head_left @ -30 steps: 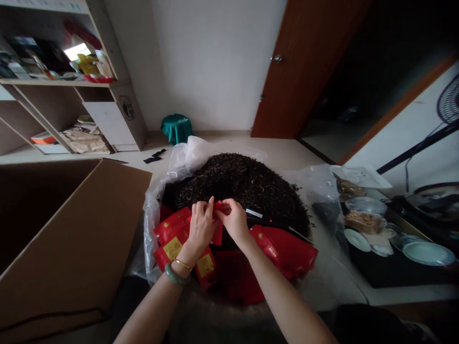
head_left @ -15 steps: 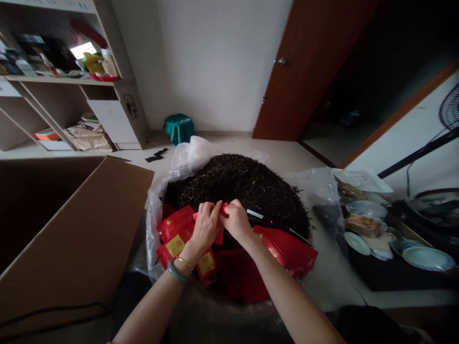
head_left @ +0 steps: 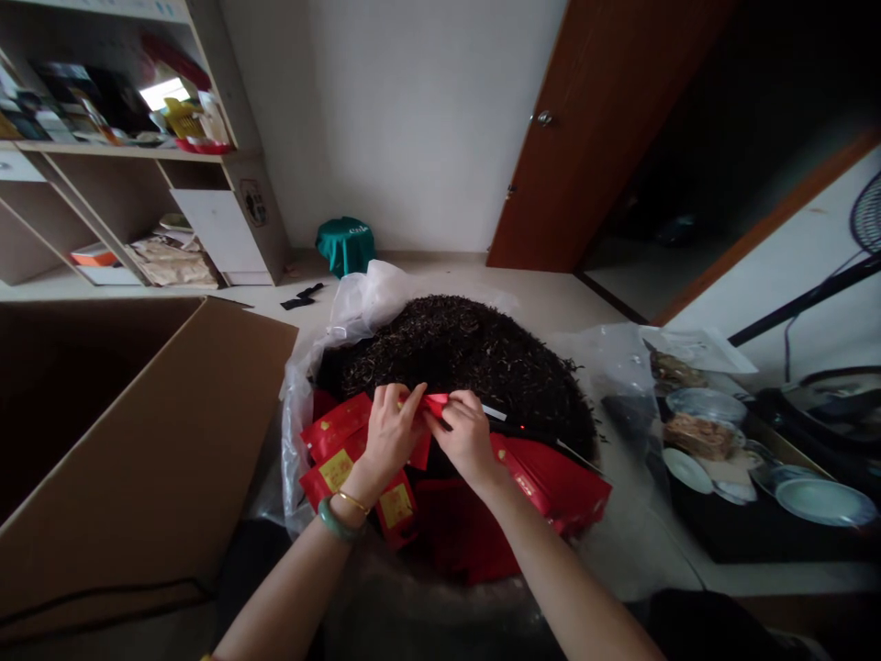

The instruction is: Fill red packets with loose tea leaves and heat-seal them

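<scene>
Our left hand [head_left: 389, 431] and right hand [head_left: 468, 436] both pinch one small red foil pouch [head_left: 435, 402] by its top edge. It lies between them, long axis left–right, equally near both, over the near edge of the dark loose-leaf tea heap [head_left: 474, 353].

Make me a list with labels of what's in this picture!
Left hand: pinches one end of a small red packet; green bangle on the wrist
Right hand: pinches the packet's other end
Behind: heap of dark loose tea leaves in a clear plastic bag
Below: more red packets
Left: open cardboard box
Right: plates
</scene>
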`<control>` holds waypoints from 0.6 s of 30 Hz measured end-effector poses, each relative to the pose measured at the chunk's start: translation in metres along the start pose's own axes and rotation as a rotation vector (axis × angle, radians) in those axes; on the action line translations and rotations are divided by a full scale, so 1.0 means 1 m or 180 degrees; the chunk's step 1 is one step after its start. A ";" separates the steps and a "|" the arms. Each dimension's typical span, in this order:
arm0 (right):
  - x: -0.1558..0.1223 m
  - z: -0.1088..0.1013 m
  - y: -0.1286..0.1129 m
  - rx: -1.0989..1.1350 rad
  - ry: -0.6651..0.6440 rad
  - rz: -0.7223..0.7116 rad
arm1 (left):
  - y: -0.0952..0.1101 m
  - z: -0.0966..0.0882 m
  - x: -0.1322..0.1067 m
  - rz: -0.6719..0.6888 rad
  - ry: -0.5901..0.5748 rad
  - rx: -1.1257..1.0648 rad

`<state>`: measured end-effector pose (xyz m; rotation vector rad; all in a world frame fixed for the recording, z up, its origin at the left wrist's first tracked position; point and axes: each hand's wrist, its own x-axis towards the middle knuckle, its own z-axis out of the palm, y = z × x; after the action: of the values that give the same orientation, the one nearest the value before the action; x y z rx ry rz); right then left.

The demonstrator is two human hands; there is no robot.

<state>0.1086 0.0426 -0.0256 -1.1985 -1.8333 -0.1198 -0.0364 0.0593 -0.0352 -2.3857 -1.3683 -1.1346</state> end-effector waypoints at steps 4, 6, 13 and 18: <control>0.000 0.000 -0.002 0.0135 -0.0248 0.0657 | -0.002 0.002 0.000 0.0108 0.0077 -0.0187; 0.000 0.000 0.000 0.0598 -0.0425 0.1072 | -0.001 0.002 0.000 0.0194 0.0091 -0.0185; 0.008 -0.006 0.002 0.2508 -0.1166 0.1833 | 0.001 0.002 0.001 0.0475 0.0086 -0.0280; 0.011 -0.013 0.003 0.2937 -0.1474 0.2236 | 0.002 -0.002 0.003 0.0650 -0.0092 -0.0081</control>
<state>0.1178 0.0448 -0.0105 -1.1259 -1.4025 1.3376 -0.0352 0.0589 -0.0315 -2.5000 -1.0933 -1.0725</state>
